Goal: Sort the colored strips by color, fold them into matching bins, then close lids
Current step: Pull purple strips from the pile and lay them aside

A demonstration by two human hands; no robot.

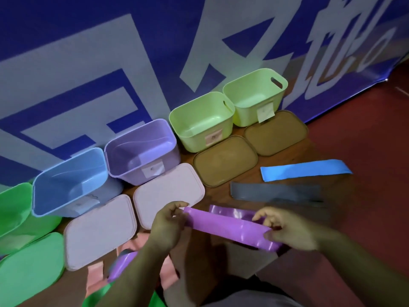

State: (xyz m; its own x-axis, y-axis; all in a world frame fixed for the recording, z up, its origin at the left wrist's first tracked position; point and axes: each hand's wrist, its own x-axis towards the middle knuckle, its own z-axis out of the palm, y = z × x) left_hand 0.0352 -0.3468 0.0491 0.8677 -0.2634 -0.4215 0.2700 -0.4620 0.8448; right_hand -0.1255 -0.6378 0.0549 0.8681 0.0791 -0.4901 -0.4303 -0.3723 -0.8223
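**Held item.** Purple strip (pixel 228 227), stretched level between both hands, in front of and to the right of the purple bin (pixel 128 173). The left hand (pixel 168 227) pinches its left end between thumb and fingers. The right hand (pixel 285 229) has its fingers curled round the right end.

**Bins.**
- Blue bin (pixel 66 173), touching the purple bin's left side.
- Green bin (pixel 13 209), further left and cut off by the frame edge.
- Two light green bins (pixel 194 142) (pixel 245 118), in a row to the purple bin's right.

All of these bins are open.

**Lids.**
- Two pale lilac lids (pixel 99 231) (pixel 170 193), flat in front of the purple bin.
- Two brown lids (pixel 225 160) (pixel 276 132), to its right, before the light green bins.
- Green lid (pixel 28 267), far to its front left.

**Loose strips.**
- Blue strip (pixel 305 172) and grey strip (pixel 276 192), well to the right of the purple bin, beyond the brown lids.
- Second purple strip (pixel 121 264), in front of the purple bin and under the left forearm.
- Beside it are what look like pink strips (pixel 95 273), which are blurred.

**Backdrop.** Blue banner (pixel 66 41), behind the purple bin.
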